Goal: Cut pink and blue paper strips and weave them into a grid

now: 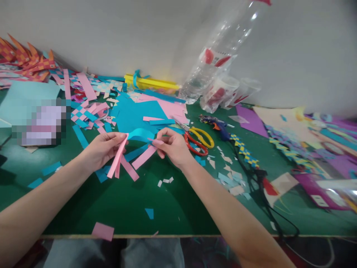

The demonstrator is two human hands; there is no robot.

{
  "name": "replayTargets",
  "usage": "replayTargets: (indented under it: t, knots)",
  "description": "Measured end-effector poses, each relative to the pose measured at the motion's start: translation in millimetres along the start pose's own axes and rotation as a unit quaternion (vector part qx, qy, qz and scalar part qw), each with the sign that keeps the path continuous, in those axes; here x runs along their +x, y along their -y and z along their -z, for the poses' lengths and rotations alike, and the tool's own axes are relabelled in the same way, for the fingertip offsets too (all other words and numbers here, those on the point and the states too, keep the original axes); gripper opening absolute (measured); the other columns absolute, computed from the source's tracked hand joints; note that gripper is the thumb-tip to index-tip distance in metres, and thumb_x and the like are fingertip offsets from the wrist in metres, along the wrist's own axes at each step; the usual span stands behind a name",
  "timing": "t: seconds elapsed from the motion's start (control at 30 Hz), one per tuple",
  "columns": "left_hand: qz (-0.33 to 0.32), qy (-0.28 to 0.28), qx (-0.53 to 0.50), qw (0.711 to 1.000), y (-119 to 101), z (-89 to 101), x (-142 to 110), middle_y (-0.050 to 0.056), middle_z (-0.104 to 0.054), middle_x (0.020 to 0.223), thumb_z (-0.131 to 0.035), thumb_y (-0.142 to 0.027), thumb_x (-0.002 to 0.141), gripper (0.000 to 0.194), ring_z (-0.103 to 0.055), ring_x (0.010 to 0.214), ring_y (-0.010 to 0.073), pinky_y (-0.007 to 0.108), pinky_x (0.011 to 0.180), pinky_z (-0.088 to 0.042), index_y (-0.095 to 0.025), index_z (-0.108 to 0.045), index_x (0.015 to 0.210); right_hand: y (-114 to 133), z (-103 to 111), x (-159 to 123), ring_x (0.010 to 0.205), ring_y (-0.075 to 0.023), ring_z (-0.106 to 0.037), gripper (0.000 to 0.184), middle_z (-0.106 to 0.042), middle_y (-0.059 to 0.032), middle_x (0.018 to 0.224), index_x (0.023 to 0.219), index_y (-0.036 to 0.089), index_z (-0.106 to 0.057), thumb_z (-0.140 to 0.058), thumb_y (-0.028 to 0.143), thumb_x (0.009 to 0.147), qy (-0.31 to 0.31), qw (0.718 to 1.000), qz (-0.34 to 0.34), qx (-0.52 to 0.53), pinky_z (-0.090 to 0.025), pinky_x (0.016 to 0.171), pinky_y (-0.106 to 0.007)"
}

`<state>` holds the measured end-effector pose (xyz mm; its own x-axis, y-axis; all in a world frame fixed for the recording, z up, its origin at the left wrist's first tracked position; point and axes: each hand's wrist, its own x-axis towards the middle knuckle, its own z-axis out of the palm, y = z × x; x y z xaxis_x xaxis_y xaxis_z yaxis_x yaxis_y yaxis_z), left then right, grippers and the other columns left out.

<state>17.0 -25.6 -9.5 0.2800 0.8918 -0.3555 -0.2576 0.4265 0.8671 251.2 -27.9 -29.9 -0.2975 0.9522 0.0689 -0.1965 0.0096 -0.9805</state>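
Observation:
Between my two hands arches a blue paper strip (141,134). My left hand (107,146) pinches its left end together with a folded pink paper strip (117,160), whose two tails hang down. The fingers of my right hand (170,143) are closed on the blue strip's other end and a small pink paper piece (156,142). Below my hands, more pink strips (143,158) and blue strips (136,152) lie on the green table (134,208). Scissors (196,139) with red and yellow handles rest just right of my right hand, their blades pointing up-left.
Blue paper sheets (139,113) lie behind my hands, near woven paper pieces (83,115). A tall plastic bottle (217,52) leans against the wall beside wrapped cups (223,93). To the right are a glue gun (219,126), its cord (251,178) and paper scraps (228,173).

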Motion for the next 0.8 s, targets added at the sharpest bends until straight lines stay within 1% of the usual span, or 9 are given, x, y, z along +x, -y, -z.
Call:
replayTargets:
  t: [0.13,0.27,0.3,0.4,0.47,0.53,0.6,0.7,0.8]
  knots:
    - [-0.001,-0.001,-0.005,1.0,1.2,2.5,0.8,0.002,-0.067,0.066,-0.081,-0.031,0.075,0.017,-0.062,0.056,0.0093,0.019,0.056,-0.056,-0.016,-0.072,0.074,-1.9,-0.1,1.2,0.039,-0.006,-0.051,0.03,-0.061,0.0074,0.059,0.08,0.021,-0.062,-0.084,0.034,0.065,-0.003,1.0,-0.005,0.025,-0.035,0.037,-0.02]
    - [0.006,-0.005,-0.013,1.0,1.1,2.4,1.2,0.002,-0.066,0.064,-0.077,-0.027,0.079,0.014,-0.062,0.055,0.0093,0.018,0.055,-0.056,-0.015,-0.072,0.073,-2.1,-1.2,0.9,0.042,-0.0065,-0.052,0.032,-0.059,0.0085,0.056,0.083,0.021,-0.063,-0.086,0.031,0.062,-0.001,1.0,-0.011,0.025,-0.037,0.039,-0.02]
    - [0.009,-0.006,-0.016,1.0,1.0,1.9,1.2,0.001,-0.065,0.064,-0.076,-0.026,0.08,0.013,-0.062,0.055,0.0091,0.018,0.056,-0.056,-0.015,-0.072,0.073,-1.6,-1.5,0.6,0.041,-0.006,-0.051,0.032,-0.06,0.0082,0.057,0.084,0.021,-0.063,-0.085,0.031,0.063,0.0,1.0,-0.008,0.021,-0.037,0.04,-0.02]
    - [0.02,-0.007,-0.029,0.999,1.5,0.4,1.1,0.001,-0.066,0.066,-0.076,-0.023,0.08,0.008,-0.063,0.056,0.0089,0.017,0.056,-0.057,-0.016,-0.073,0.077,0.3,-1.9,-0.4,0.044,-0.0054,-0.051,0.03,-0.065,0.0054,0.066,0.087,0.021,-0.06,-0.08,0.037,0.071,0.007,1.0,-0.004,-0.006,-0.038,0.042,-0.021]
    - [0.024,-0.002,-0.035,0.999,2.5,0.0,1.3,0.001,-0.066,0.067,-0.076,-0.023,0.081,0.007,-0.063,0.056,0.0088,0.017,0.057,-0.057,-0.017,-0.073,0.079,1.5,-1.8,-1.1,0.044,-0.006,-0.051,0.032,-0.062,0.0064,0.063,0.089,0.022,-0.055,-0.077,0.04,0.074,0.0,1.0,-0.012,-0.021,-0.038,0.042,-0.021]
    - [0.025,-0.001,-0.038,0.999,3.5,0.2,1.8,0.001,-0.066,0.067,-0.075,-0.023,0.082,0.007,-0.063,0.055,0.0086,0.017,0.056,-0.057,-0.017,-0.073,0.08,2.3,-2.0,-1.8,0.045,-0.0075,-0.052,0.037,-0.055,0.0098,0.056,0.087,0.024,-0.048,-0.078,0.042,0.074,-0.016,1.0,-0.019,-0.015,-0.037,0.041,-0.021]
    - [0.028,-0.007,-0.04,0.999,4.0,0.3,2.3,0.001,-0.066,0.067,-0.074,-0.022,0.083,0.006,-0.063,0.055,0.0085,0.017,0.056,-0.057,-0.016,-0.073,0.08,2.7,-2.5,-2.3,0.045,-0.0085,-0.054,0.043,-0.051,0.0117,0.053,0.082,0.026,-0.041,-0.08,0.041,0.071,-0.026,1.0,-0.012,0.001,-0.039,0.042,-0.021]
    - [0.03,-0.009,-0.041,0.999,3.7,0.2,2.3,0.001,-0.066,0.067,-0.072,-0.02,0.084,0.006,-0.063,0.055,0.0084,0.017,0.055,-0.057,-0.016,-0.072,0.081,2.1,-3.0,-2.4,0.044,-0.0065,-0.052,0.044,-0.054,0.0116,0.055,0.077,0.025,-0.04,-0.081,0.039,0.071,-0.022,1.0,0.012,0.016,-0.044,0.046,-0.022]
    - [0.025,-0.001,-0.042,0.999,2.6,-0.1,1.3,0.001,-0.065,0.066,-0.072,-0.021,0.085,0.006,-0.062,0.054,0.008,0.016,0.054,-0.056,-0.016,-0.072,0.081,0.9,-2.4,-1.8,0.04,-0.0048,-0.05,0.039,-0.06,0.0091,0.06,0.074,0.023,-0.045,-0.08,0.04,0.071,-0.029,0.999,0.021,0.009,-0.041,0.042,-0.021]
